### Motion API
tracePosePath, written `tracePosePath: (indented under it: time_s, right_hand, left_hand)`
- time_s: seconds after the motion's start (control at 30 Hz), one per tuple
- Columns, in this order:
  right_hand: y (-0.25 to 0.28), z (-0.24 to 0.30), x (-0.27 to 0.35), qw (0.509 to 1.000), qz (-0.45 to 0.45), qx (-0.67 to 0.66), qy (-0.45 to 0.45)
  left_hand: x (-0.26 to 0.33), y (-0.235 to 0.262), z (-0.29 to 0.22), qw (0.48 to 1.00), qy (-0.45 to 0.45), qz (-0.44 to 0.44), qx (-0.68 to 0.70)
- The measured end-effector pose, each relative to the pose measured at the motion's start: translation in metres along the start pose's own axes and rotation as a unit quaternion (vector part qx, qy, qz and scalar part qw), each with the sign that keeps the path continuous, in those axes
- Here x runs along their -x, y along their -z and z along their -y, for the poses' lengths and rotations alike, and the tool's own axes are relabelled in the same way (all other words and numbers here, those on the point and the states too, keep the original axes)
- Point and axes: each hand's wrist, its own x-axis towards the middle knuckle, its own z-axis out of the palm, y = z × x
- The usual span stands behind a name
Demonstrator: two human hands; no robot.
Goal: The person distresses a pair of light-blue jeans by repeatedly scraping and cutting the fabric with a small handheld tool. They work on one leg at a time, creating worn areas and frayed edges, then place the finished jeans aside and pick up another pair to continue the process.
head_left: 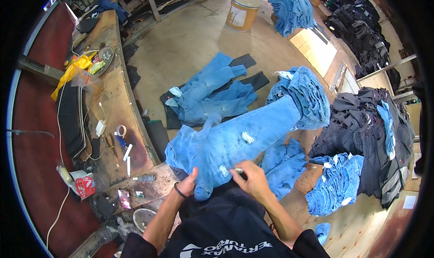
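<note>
A pair of light blue jeans (260, 124) stretches across in front of me, from my lap up to the right. White frayed worn spots show on it, one mid-leg and one close to my right hand. My left hand (186, 184) grips the jeans' near edge, thumb up, its other fingers mostly hidden. Bent over the lower frayed spot, my right hand (253, 180) is closed around a small dark object with a pale tip; its kind I cannot make out.
Folded blue jeans (305, 99) are stacked right, with another bunch (334, 183) nearer. More jeans (212, 93) lie ahead on dark trousers. Black garments (361, 122) pile far right. A wooden bench (115, 108) at left holds pliers (111, 145) and tape (121, 130). A brown drum (243, 11) stands beyond.
</note>
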Motion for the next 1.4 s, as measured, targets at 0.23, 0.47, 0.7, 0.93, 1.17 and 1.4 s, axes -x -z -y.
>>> tracePosePath:
  time_s: [0.23,0.47,0.7,0.93,1.17,1.4]
  right_hand:
    - [-0.005,0.0,-0.02,0.999,0.041,0.034,-0.004]
    - [-0.003,-0.001,-0.028,0.998,0.062,0.003,-0.002]
    - [0.006,-0.01,-0.036,0.998,0.033,0.004,-0.045]
    - [0.019,-0.011,-0.022,0.984,0.115,-0.069,-0.12]
    - [0.009,-0.009,0.002,0.993,0.078,-0.016,-0.084]
    - [0.032,-0.031,-0.015,0.974,-0.081,0.026,-0.212]
  left_hand:
    - [0.003,-0.003,-0.001,1.0,0.006,-0.012,-0.011]
    - [0.001,-0.005,-0.004,1.0,0.003,0.011,0.002]
    - [0.002,-0.01,-0.01,1.0,0.017,0.011,-0.021]
    - [0.001,-0.006,-0.004,1.0,0.009,0.005,0.004]
    - [0.002,0.0,0.001,1.0,-0.015,0.005,0.009]
    - [0.011,0.005,-0.016,0.99,0.037,-0.137,-0.025]
